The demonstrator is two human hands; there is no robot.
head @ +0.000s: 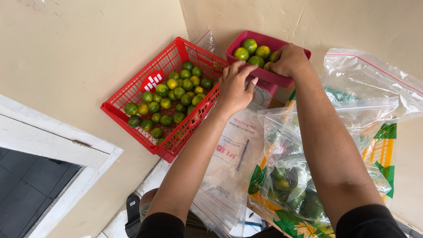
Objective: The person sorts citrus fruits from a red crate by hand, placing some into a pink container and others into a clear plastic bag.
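Observation:
A dark pink scale tray (255, 72) holds a few green limes (249, 45) at the top centre. My right hand (288, 59) reaches into the tray, fingers curled over a lime at its right side. My left hand (234, 88) grips the tray's near rim, above the scale's dial (263, 94). To the left, a red plastic basket (128, 94) is full of several green and yellowish limes (172, 99).
Clear zip bags (365, 83) lie on the right, one holding limes (286, 185) over a yellow-green printed sack (383, 150). A stack of flat clear bags (229, 167) lies under my arms. White door frame (53, 141) and dark floor lower left.

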